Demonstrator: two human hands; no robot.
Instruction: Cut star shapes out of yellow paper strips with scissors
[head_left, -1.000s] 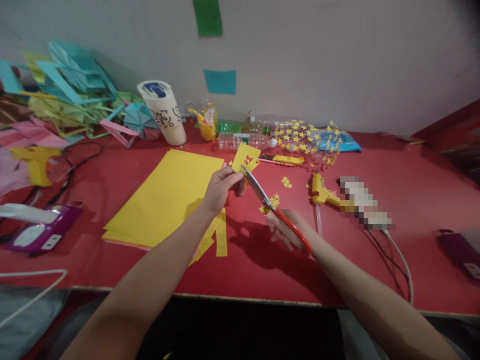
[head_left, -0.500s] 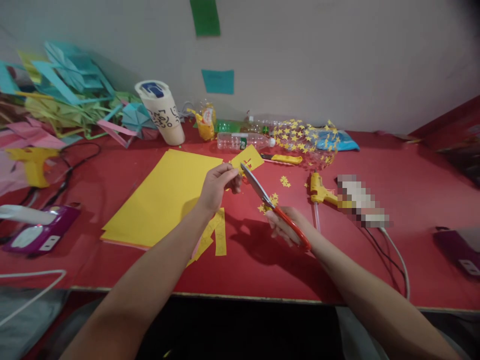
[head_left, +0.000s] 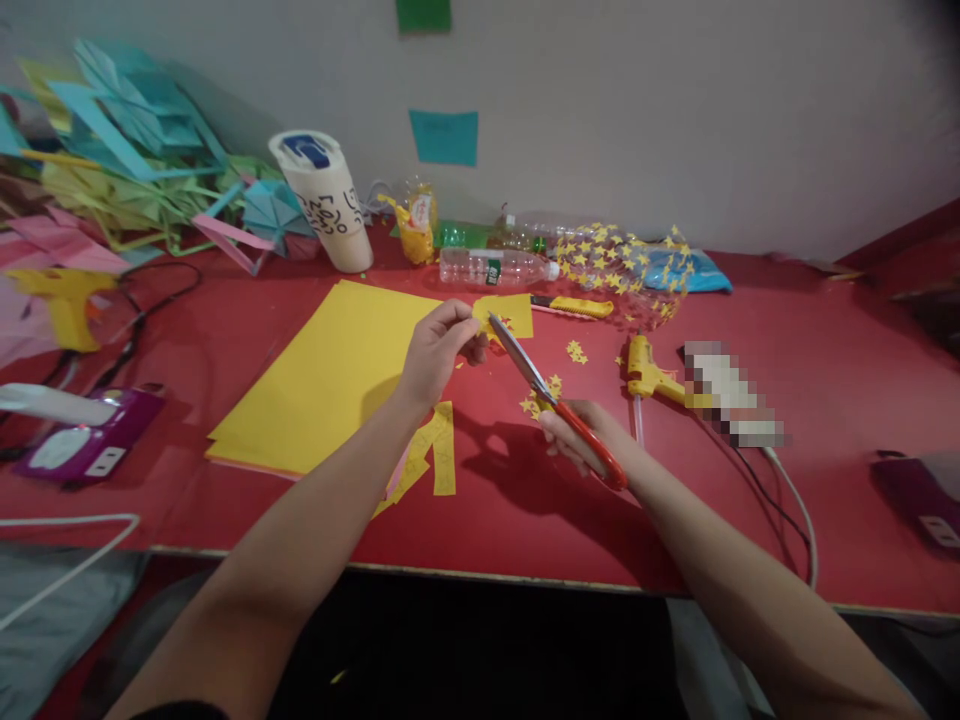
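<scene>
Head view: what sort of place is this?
Probably a craft workspace, judging by the red-handled metal scissors, small yellow paper stars and a yellow plastic glue gun on the red tabletop.

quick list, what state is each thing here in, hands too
left hand, pinching the paper piece
right hand, gripping the scissors
scissors, blades closed or nearly so
paper piece, partly cut away
paper sheets, stacked flat
loose stars, cut out, in small clusters
utility knife, lying flat, blade state unclear
front clear bottle, on its side, capped
tumbler, standing, lid on
right-side glue gun, lying down, glue stick protruding
</scene>
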